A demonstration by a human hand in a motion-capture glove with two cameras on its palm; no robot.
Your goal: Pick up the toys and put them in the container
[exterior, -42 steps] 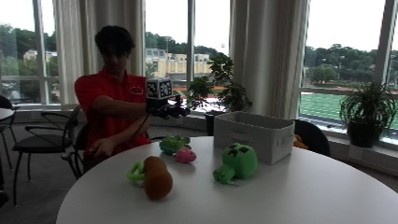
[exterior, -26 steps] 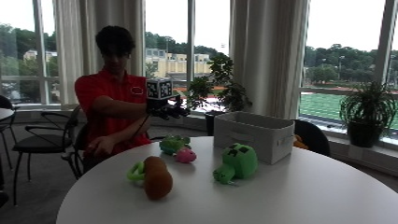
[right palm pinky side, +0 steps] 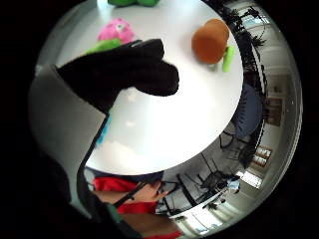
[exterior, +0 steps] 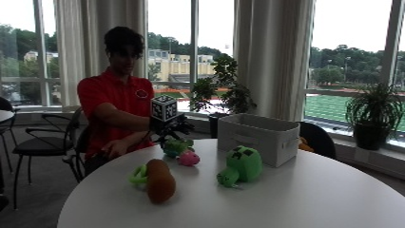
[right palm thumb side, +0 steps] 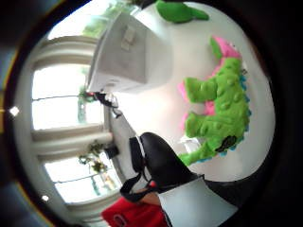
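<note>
Black-gloved, my right hand has lowered over the dinosaur on the bench, fingers released; grasp is next.

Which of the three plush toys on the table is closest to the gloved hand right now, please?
The green and pink dinosaur, just under the right hand. The brown potato toy and the green blocky toy lie farther off.

Three soft plush toys lie on the one round white table: one brown potato-shaped plush with a green tail, one green blocky-faced plush creature, and one green bumpy dinosaur plush with pink trim. One white rectangular fabric container stands on the table. One black-gloved right hand shows above the toys.
</note>
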